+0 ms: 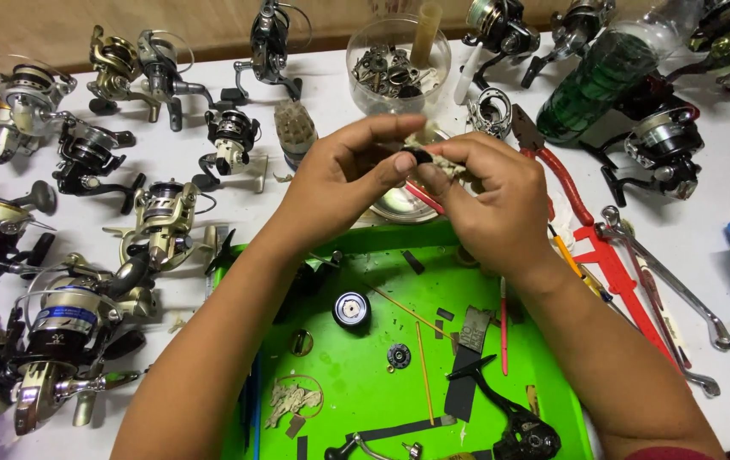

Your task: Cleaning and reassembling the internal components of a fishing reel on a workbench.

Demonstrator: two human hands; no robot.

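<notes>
A small dark rounded part [420, 157] was pinched between the fingertips of the left hand [339, 175] and the right hand [492, 200], both pressed together on it. Directly below the grip lay a bright green plastic tray [365, 375], with a round black-and-silver spool cap [351, 309] on it. Beyond the grip stood a clear plastic tub of metal parts [397, 64]. Red-handled pliers [556, 166] lay just to the right.

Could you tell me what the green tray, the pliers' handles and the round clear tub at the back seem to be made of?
Green tray: likely plastic, smooth, uniformly bright with a soft sheen. Pliers' handles: red, probably rubbery or plastic sleeves over dark metal jaws. Round clear tub: see-through, probably plastic; the small metal parts inside show through its wall.
</notes>
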